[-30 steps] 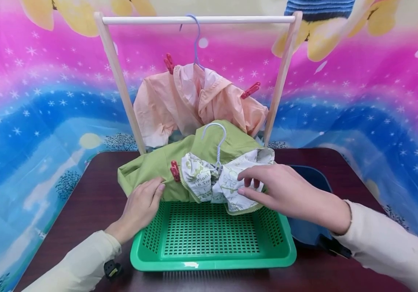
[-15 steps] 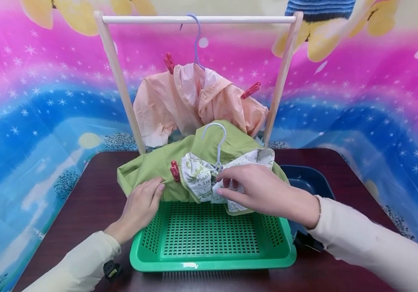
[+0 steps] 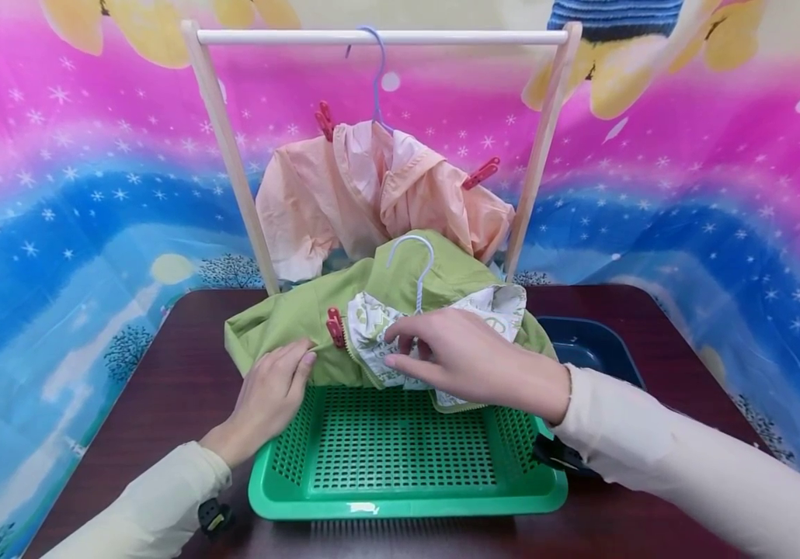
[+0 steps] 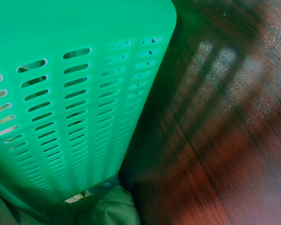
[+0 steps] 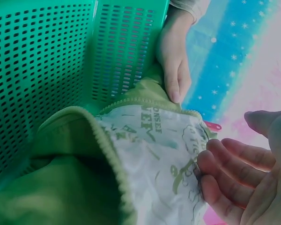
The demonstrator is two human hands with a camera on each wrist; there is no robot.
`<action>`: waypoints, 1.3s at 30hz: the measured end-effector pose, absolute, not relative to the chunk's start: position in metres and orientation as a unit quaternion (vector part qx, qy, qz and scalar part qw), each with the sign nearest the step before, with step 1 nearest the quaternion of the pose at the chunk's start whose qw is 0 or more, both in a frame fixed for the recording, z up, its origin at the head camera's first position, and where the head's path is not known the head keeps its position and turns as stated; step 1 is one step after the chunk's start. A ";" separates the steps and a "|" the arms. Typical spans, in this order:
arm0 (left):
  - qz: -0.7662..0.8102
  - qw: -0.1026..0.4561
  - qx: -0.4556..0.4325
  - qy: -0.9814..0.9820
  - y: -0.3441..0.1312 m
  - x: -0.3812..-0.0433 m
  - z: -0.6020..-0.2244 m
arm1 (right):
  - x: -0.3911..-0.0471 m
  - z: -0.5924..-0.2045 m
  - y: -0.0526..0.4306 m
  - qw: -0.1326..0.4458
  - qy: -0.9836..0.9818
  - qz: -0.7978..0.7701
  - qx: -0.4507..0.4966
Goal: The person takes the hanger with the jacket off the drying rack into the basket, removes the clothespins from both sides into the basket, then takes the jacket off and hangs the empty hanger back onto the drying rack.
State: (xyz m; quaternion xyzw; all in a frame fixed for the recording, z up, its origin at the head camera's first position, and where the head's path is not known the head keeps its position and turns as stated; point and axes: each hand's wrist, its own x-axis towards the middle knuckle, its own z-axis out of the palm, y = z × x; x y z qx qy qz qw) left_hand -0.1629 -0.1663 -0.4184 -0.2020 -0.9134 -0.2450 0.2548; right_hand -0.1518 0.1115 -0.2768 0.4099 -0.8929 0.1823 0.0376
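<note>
A green jacket [image 3: 344, 283] with white printed lining lies over the back of a green plastic basket [image 3: 407, 505]. A white hanger [image 3: 430, 256] sticks up at its collar, and a red clothespin [image 3: 335, 326] is clipped on the left shoulder. My left hand [image 3: 267, 400] grips the jacket's left side by the basket's corner; its fingertips are partly hidden. Over the lining hovers my right hand [image 3: 470, 357], fingers loosely bent, thumb apart, holding nothing. In the right wrist view, the right hand [image 5: 239, 173] is beside the printed lining [image 5: 154, 150].
Behind stands a wooden rack [image 3: 214, 109] with a white bar [image 3: 288, 38]. From it hangs a peach jacket [image 3: 309, 186], pinned with red clothespins [image 3: 481, 172]. A dark blue tray [image 3: 589, 341] sits at the right on the brown table [image 3: 155, 373], partly hidden by my right arm.
My right hand has moved left across the lining, from the jacket's right side to near the collar and hanger. The left hand and the jacket stay in place.
</note>
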 end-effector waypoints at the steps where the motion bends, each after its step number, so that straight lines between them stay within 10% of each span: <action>1: -0.245 0.256 -0.203 -0.913 -0.166 -0.163 -0.418 | -0.152 -0.277 0.110 0.042 -0.892 0.183 0.412; 39: -0.245 0.239 -0.196 -0.919 -0.166 -0.162 -0.416 | -0.189 -0.279 0.048 0.017 -0.908 0.188 0.373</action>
